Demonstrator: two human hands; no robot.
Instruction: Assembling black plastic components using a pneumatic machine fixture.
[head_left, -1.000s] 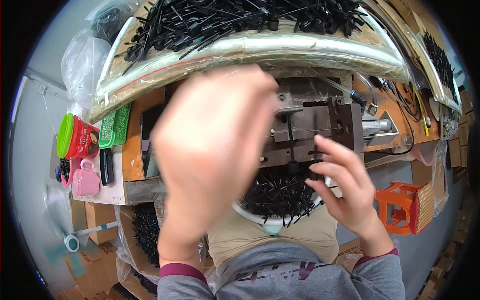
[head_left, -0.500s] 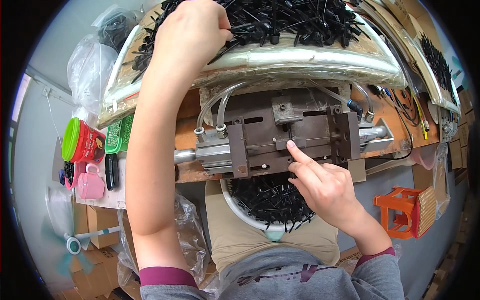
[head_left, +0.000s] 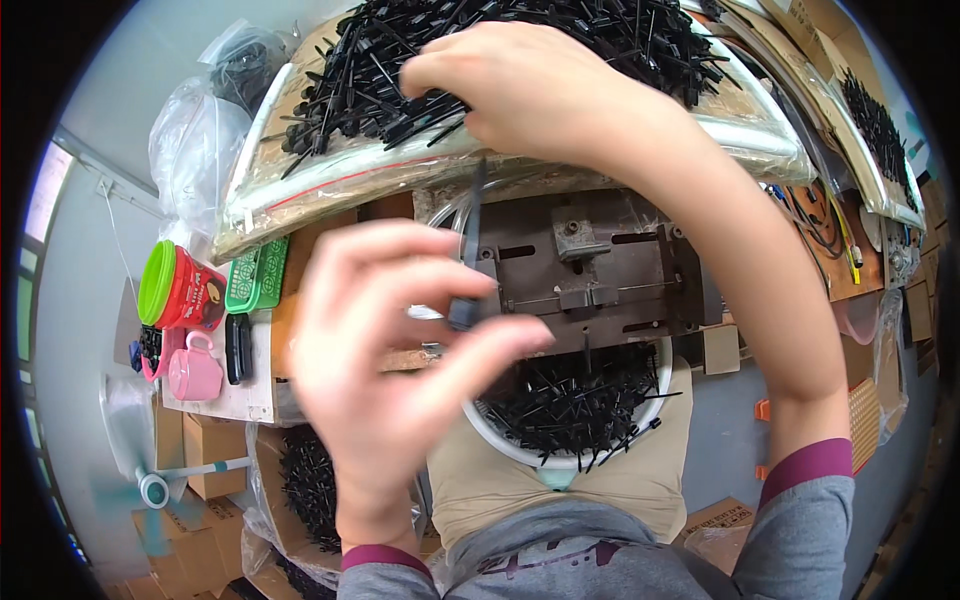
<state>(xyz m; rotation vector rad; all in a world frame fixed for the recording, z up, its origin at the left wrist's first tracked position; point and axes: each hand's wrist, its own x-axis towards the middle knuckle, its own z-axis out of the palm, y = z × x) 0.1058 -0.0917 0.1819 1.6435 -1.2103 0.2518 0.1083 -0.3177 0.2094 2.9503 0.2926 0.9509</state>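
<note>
My left hand [head_left: 375, 345], smeared by motion, is left of the brown metal fixture [head_left: 520, 265]. A black plastic tie [head_left: 472, 255] with a long thin stem and blocky head stands between its fingers and thumb. My right hand [head_left: 520, 90] reaches across to the left, over the front of a heap of black plastic ties [head_left: 370, 60]. Its index finger and thumb are apart; the palm side is hidden. The fixture's small central blocks [head_left: 588, 297] have no hand on them. Below the fixture, a white-rimmed tub [head_left: 500, 445] on my lap holds many black ties.
The heap lies on a plastic-wrapped tray [head_left: 330, 190]. To the left are a red tub with green rim [head_left: 185, 290], a green basket [head_left: 258, 272] and a pink mug [head_left: 195, 370]. A fan [head_left: 153, 490] stands lower left. An orange stool [head_left: 860, 425] is partly behind my right arm.
My right hand has left the fixture's centre and swung up-left to the heap. My left hand has come down from the heap, with a black tie between its fingers.
</note>
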